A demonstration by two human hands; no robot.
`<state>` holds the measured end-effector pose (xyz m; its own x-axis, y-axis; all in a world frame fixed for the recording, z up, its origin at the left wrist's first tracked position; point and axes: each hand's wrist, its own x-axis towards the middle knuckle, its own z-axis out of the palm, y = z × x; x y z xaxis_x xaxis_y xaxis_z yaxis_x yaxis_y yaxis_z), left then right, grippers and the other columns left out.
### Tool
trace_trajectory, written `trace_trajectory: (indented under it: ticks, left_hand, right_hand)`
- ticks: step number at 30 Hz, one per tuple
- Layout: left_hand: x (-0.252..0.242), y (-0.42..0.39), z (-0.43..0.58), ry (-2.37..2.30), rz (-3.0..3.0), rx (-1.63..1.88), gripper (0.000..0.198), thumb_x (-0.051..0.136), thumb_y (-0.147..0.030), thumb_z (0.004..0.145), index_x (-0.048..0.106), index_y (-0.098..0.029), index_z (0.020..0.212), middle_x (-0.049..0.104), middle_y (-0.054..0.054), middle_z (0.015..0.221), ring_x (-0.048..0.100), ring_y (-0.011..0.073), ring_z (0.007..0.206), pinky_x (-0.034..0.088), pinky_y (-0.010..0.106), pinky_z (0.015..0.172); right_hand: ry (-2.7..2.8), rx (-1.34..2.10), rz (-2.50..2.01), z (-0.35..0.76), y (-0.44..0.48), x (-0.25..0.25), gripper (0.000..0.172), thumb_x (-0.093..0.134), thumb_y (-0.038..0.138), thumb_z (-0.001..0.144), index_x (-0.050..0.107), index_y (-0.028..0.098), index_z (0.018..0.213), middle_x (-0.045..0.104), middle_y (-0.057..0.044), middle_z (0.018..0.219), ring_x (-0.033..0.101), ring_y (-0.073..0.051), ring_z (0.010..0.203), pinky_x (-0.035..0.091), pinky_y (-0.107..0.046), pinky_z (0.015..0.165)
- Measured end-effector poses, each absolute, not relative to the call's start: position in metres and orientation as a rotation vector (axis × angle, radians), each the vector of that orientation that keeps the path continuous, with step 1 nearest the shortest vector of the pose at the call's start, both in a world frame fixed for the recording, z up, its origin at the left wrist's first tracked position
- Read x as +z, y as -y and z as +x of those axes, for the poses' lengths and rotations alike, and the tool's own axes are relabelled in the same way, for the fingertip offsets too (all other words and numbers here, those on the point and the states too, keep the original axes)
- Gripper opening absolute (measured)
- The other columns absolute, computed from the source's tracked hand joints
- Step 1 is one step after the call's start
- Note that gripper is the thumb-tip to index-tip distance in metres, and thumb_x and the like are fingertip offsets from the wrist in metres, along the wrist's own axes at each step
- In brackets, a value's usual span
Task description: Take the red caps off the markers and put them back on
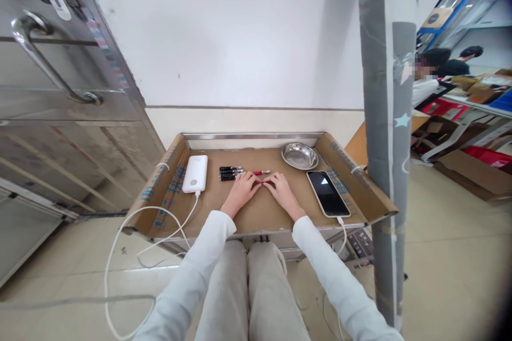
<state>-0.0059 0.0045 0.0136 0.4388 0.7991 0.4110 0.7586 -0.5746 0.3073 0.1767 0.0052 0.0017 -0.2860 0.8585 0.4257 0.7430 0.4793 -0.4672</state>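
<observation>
A power bank (195,173), steel bowl (300,155) and phone (328,193) lie apart.

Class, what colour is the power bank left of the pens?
The power bank is white, clearest in the head view.

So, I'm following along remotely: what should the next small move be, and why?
Probably the left hand reaches forward for the black pens: they lie just beyond it, and its fingertips meet the right hand near the red pen.

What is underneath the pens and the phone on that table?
A brown cardboard sheet, folded up at both sides, lies under the black pens and the dark-screened phone. The top of the metal-rimmed table beneath it is covered.
</observation>
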Motion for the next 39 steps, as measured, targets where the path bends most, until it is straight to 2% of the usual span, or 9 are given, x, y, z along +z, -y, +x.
trace_trajectory:
  ticks: [7, 12, 18, 24, 29, 31, 34, 36, 39]
  left_hand:
    - [0.010, -0.023, 0.005, -1.764, 2.566, 0.860, 0.015, 0.044, -0.027, 0.091, 0.055, -0.018, 0.096, 0.055, 0.009, 0.097, 0.050, 0.0239, 0.093, 0.037, 0.038, 0.084]
    - [0.010, -0.017, 0.001, -1.848, 2.502, 0.910, 0.015, 0.041, -0.025, 0.091, 0.055, -0.018, 0.092, 0.054, 0.010, 0.094, 0.049, 0.0248, 0.092, 0.038, 0.038, 0.083]
    - [0.012, 0.003, -0.028, -2.163, 2.287, 1.034, 0.019, 0.041, -0.022, 0.090, 0.054, -0.017, 0.102, 0.054, 0.012, 0.100, 0.049, 0.0273, 0.092, 0.039, 0.039, 0.080]
    - [0.005, 0.012, -0.055, -2.073, 2.358, 0.955, 0.018, 0.044, -0.029, 0.090, 0.057, -0.020, 0.099, 0.058, 0.010, 0.097, 0.049, 0.0269, 0.094, 0.038, 0.040, 0.083]
    - [0.009, 0.022, -0.049, -1.815, 2.409, 0.894, 0.018, 0.047, -0.033, 0.090, 0.058, -0.021, 0.095, 0.060, 0.007, 0.096, 0.053, 0.0240, 0.095, 0.039, 0.039, 0.086]
    - [0.015, 0.025, -0.038, -1.603, 2.390, 0.899, 0.018, 0.046, -0.034, 0.091, 0.058, -0.022, 0.098, 0.059, 0.006, 0.097, 0.055, 0.0211, 0.094, 0.041, 0.036, 0.085]
    - [0.028, 0.024, -0.016, -1.344, 2.268, 0.997, 0.020, 0.044, -0.032, 0.092, 0.056, -0.023, 0.104, 0.057, 0.004, 0.104, 0.058, 0.0167, 0.092, 0.045, 0.032, 0.084]
    - [0.038, 0.019, -0.003, -1.274, 2.186, 1.132, 0.018, 0.048, -0.029, 0.090, 0.056, -0.023, 0.104, 0.057, 0.004, 0.104, 0.057, 0.0164, 0.094, 0.046, 0.031, 0.086]
    - [0.052, 0.008, 0.009, -1.251, 2.008, 1.280, 0.022, 0.055, -0.026, 0.085, 0.054, -0.020, 0.107, 0.060, 0.004, 0.099, 0.059, 0.0152, 0.087, 0.048, 0.030, 0.081]
  right_hand:
    - [2.086, 0.134, -1.378, 0.173, -0.021, 0.010, 0.024, 0.041, 0.024, 0.093, 0.061, 0.020, 0.103, 0.060, -0.007, 0.099, 0.053, -0.021, 0.094, 0.041, -0.034, 0.086]
    - [2.100, 0.054, -1.425, 0.171, -0.020, 0.007, 0.023, 0.038, 0.023, 0.093, 0.061, 0.020, 0.100, 0.058, -0.007, 0.098, 0.053, -0.021, 0.092, 0.041, -0.033, 0.086]
    - [2.117, 0.022, -1.476, 0.170, -0.017, 0.011, 0.025, 0.037, 0.026, 0.094, 0.061, 0.020, 0.098, 0.057, -0.008, 0.097, 0.053, -0.021, 0.091, 0.040, -0.032, 0.085]
    - [2.093, 0.104, -1.437, 0.164, -0.004, 0.014, 0.027, 0.035, 0.027, 0.094, 0.061, 0.021, 0.098, 0.058, -0.007, 0.098, 0.053, -0.020, 0.094, 0.039, -0.032, 0.086]
    - [1.865, 0.443, -1.326, 0.155, 0.008, 0.013, 0.029, 0.039, 0.035, 0.092, 0.062, 0.021, 0.102, 0.059, -0.007, 0.100, 0.055, -0.018, 0.089, 0.041, -0.031, 0.086]
    - [1.729, 0.679, -1.249, 0.150, 0.010, 0.013, 0.030, 0.043, 0.041, 0.090, 0.062, 0.021, 0.103, 0.061, -0.005, 0.098, 0.056, -0.016, 0.080, 0.044, -0.029, 0.079]
    - [1.431, 1.117, -1.130, 0.148, 0.007, 0.012, 0.032, 0.052, 0.046, 0.083, 0.063, 0.020, 0.096, 0.062, -0.001, 0.078, 0.052, -0.012, 0.062, 0.043, -0.024, 0.061]
    - [1.167, 1.420, -1.021, 0.150, 0.004, 0.012, 0.028, 0.061, 0.044, 0.078, 0.063, 0.018, 0.088, 0.060, 0.001, 0.070, 0.049, -0.008, 0.054, 0.040, -0.021, 0.052]
    - [0.837, 1.792, -0.844, 0.159, 0.000, 0.014, 0.019, 0.069, 0.030, 0.072, 0.065, 0.017, 0.085, 0.064, 0.000, 0.075, 0.053, -0.007, 0.057, 0.044, -0.019, 0.055]
